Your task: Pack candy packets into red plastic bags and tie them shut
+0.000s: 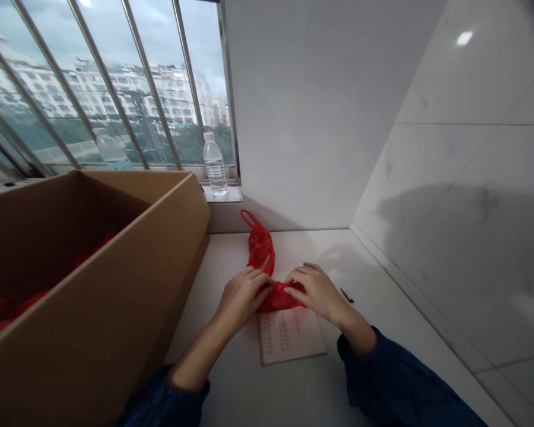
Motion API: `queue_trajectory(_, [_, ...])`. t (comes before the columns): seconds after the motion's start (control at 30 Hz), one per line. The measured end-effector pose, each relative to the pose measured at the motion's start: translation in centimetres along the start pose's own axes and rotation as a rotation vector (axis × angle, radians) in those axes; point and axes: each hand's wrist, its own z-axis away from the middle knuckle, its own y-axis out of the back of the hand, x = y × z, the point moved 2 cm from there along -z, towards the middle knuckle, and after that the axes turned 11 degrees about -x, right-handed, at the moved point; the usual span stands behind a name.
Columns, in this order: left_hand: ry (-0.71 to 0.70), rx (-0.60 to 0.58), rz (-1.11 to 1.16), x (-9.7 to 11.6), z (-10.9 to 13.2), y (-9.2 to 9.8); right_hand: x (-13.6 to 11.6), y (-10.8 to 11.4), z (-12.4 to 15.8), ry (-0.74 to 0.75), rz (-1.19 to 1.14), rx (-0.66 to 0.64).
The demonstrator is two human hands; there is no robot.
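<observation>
So the work looks roughly midway, judging by how things lie: a red plastic bag (261, 246) is out on the white table (231, 367), its near part bunched up between the person's two hands, while the far part trails off toward the wall, loose and not tidied. Hard to say how much is left beyond that slack stretch. Both the left hand (247, 293) and right hand (311, 287) have fingers drawn in narrow, seemingly pinching the plastic, though the exact grip is partly hidden. The bag itself is thin, bright red and pretty crumpled, kinda twisted up the middle, with a handle loop sticking up at the far end. Its near edge overlaps the top of a printed pad (291, 338). More red stuff (22, 308) sits in the cardboard box (160, 279) on the left, just beside the table's working area.
</observation>
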Motion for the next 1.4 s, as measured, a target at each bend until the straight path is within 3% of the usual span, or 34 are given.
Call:
queue_trajectory(0.13, [0.075,0.072,0.024,-0.1,0.3,0.6,0.8,1.1,0.3,0.037,-0.007,0.048])
queue_trajectory(0.3, [0.255,0.174,0.029,-2.3,1.1,2.4,3.1,4.0,2.2,-0.057,-0.034,0.096])
queue_trajectory(0.47, [0.379,0.188,0.015,-3.0,1.6,3.4,3.4,4.8,3.5,-0.146,-0.180,0.005])
queue_trajectory(0.53, [0.321,0.182,0.006,-1.8,1.6,3.2,2.5,4.5,3.4,-0.160,-0.220,-0.045])
queue_trajectory(0.7, [-0.071,0.057,-0.051,1.9,0.8,1.8,0.3,2.9,2.3,-0.130,-0.281,-0.037])
queue_trajectory(0.8, [-0.075,0.040,-0.088,2.2,-0.1,1.1,-0.3,2.0,1.4,-0.124,-0.154,0.040])
queue_trajectory(0.93, [-0.046,0.114,-0.036,1.0,-0.9,1.8,0.3,2.5,1.4,-0.091,-0.047,0.093])
queue_trajectory(1.0, [-0.007,0.214,0.023,-0.1,-0.7,2.6,1.1,3.5,2.0,-0.138,-0.025,0.129])
queue_trajectory(1.1, [0.090,0.426,0.270,-1.8,0.1,3.8,2.6,5.1,3.3,-0.267,0.034,0.183])
queue_trajectory(1.2, [0.107,0.552,0.512,-2.5,0.8,4.4,3.2,5.8,4.2,-0.363,0.076,0.202])
queue_trajectory(1.3, [0.019,0.527,0.630,-1.2,1.2,5.0,2.1,6.1,4.7,-0.317,0.053,0.226])
queue_trajectory(1.4, [-0.109,0.353,0.578,1.3,1.8,5.8,-0.9,6.5,4.8,-0.195,0.047,0.340])
